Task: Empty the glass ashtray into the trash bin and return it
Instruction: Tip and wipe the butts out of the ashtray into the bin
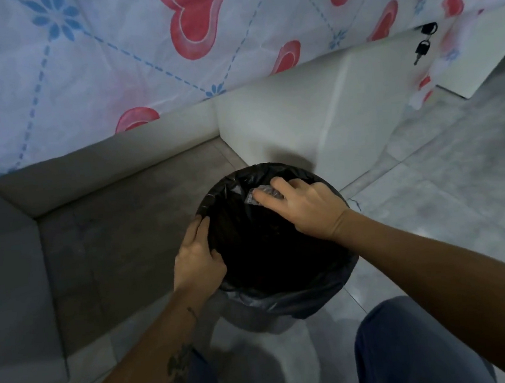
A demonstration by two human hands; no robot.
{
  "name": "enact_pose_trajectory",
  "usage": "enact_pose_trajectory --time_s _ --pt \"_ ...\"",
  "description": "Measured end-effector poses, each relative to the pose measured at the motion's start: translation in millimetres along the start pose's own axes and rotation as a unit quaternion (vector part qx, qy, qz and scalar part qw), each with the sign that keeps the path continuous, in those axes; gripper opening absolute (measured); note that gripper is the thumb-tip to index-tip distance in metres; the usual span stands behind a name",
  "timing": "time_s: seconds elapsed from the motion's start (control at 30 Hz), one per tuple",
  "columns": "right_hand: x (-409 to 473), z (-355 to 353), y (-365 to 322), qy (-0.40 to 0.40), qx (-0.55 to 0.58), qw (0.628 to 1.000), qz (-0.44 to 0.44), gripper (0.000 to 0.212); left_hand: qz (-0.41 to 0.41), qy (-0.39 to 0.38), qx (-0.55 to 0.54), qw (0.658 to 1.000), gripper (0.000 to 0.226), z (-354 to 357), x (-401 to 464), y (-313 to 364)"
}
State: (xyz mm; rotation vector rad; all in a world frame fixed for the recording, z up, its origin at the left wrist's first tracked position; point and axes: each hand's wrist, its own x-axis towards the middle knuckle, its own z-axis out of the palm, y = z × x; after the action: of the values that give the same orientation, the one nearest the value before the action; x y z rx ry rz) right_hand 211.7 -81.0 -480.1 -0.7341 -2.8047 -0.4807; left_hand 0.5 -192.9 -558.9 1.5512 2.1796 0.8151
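A round trash bin (287, 305) lined with a black bag stands on the floor below me, its inside dark. My right hand (305, 208) reaches over the bin's far rim and holds the glass ashtray (256, 195), which shows only as a clear glinting edge under my fingers, tipped over the opening. My left hand (197, 258) grips the bin's left rim, fingers curled over the bag's edge.
A table draped in a white cloth with red hearts and blue flowers (109, 66) overhangs the back. A white cabinet (299, 118) stands behind the bin, with keys (422, 45) hanging at the right. The floor is grey tile (445, 188). My blue-trousered knees (414, 345) are below.
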Motion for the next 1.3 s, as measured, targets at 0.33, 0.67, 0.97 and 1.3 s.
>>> enact_pose_trajectory --time_s 0.33,0.67,0.97,1.3 --pt "-4 -4 -5 -0.019 0.032 0.999 0.024 0.052 0.069 -0.022 -0.091 0.993 0.076 -1 32 52" --pt "-11 -8 -2 0.025 0.126 0.989 0.073 0.049 0.148 -0.048 -0.08 0.985 0.049 -6 41 66" --pt "-23 1 -12 0.023 0.404 0.868 0.288 0.04 0.207 -0.007 -0.072 0.976 0.059 -11 28 65" --pt "-32 -2 -15 0.046 0.199 0.961 0.188 0.053 0.307 0.011 0.023 0.951 0.057 -31 16 66"
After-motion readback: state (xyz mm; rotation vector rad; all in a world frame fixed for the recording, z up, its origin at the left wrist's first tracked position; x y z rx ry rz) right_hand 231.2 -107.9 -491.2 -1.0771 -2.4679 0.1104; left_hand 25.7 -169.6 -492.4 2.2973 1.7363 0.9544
